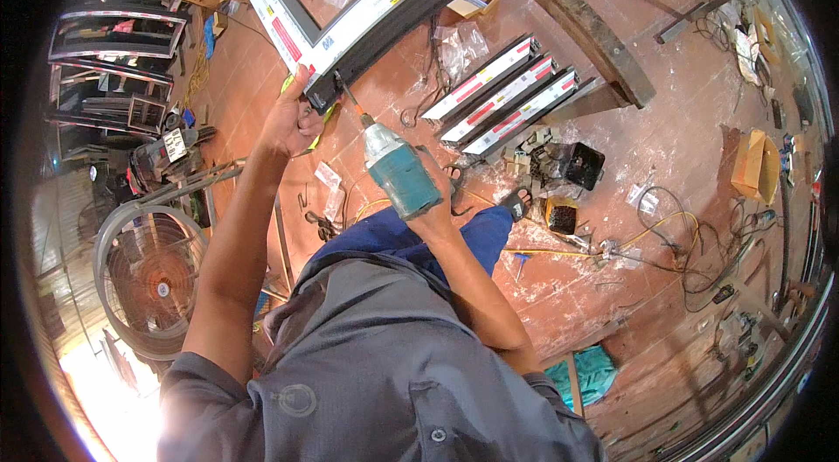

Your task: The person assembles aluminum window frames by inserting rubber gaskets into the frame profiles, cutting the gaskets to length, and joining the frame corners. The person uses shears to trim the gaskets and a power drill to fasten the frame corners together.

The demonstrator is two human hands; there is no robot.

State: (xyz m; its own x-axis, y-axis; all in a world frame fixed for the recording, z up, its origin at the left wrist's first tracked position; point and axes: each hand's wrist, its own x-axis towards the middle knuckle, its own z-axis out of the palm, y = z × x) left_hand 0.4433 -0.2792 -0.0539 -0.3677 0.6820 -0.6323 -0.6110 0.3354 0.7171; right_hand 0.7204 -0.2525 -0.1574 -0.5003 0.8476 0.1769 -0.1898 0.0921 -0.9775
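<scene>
A dark window or door frame (371, 11) with white and red protective film slants across the top of the view. My left hand (293, 119) is closed around its near corner, thumb up along the edge. In my right hand (433, 222) is a teal and silver power drill (402, 179), gripped from behind and below; its body hides most of those fingers. The drill's long thin bit points up and left, its tip at the dark side of the frame close to my left hand. Whether the tip touches the frame I cannot tell.
Several film-wrapped profiles (502, 95) lie on the tiled floor beside a dark beam (581, 29). Metal pieces and a black tray (584, 166) sit near my feet. A large fan (153, 278) stands left. Cables (695, 239) and a cardboard box (756, 166) lie right.
</scene>
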